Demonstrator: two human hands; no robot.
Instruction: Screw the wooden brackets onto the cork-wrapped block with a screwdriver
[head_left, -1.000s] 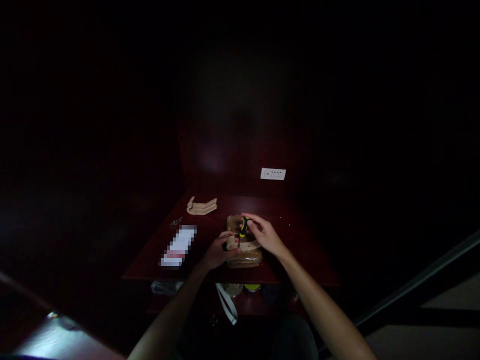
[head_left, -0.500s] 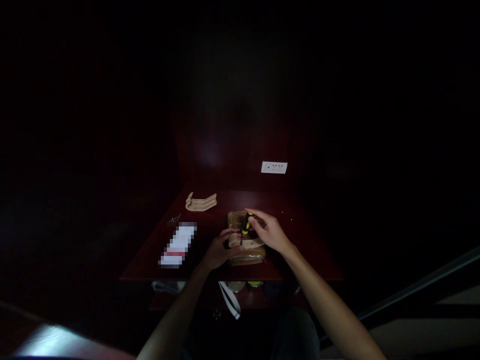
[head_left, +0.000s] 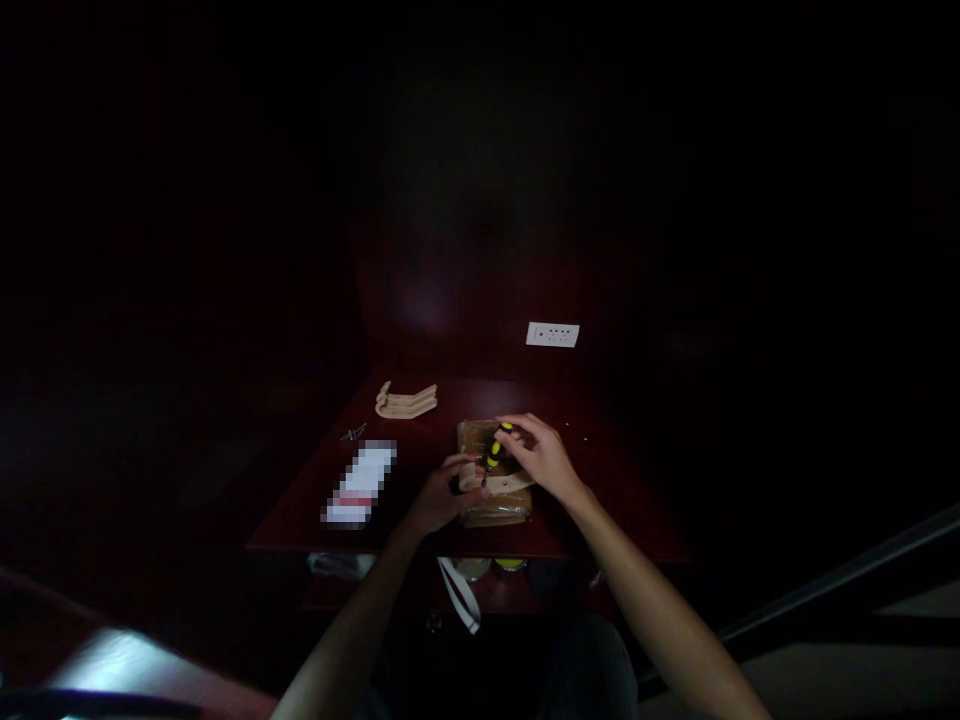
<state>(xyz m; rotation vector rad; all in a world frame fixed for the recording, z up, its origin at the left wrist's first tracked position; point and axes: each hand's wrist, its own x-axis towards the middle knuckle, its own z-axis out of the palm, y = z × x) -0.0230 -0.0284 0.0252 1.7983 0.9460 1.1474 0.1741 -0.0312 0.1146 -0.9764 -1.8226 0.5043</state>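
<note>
We find the right hand [head_left: 538, 458] closed on a yellow-and-black screwdriver [head_left: 493, 452], its tip at a pale wooden strip [head_left: 510, 483] gripped by the left hand [head_left: 433, 500], over a taped parcel [head_left: 495, 515] near the table [head_left: 592, 530] edge. A curved wooden part [head_left: 406, 401] and small screws [head_left: 352, 433] lie unfitted at far left.

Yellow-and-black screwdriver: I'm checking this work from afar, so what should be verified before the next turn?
1. Right hand grips the yellow-and-black screwdriver by its handle: ok.
2. Left hand steadies the pale wooden piece: ok.
3. Screwdriver tip seated properly: cannot tell, too dark and small.
4. Brown wrapped block under the piece stays steady: cannot tell.
5. Spare curved wooden piece lies apart from the hands: ok.
6. Light over the work: not ok, very dim.
</note>
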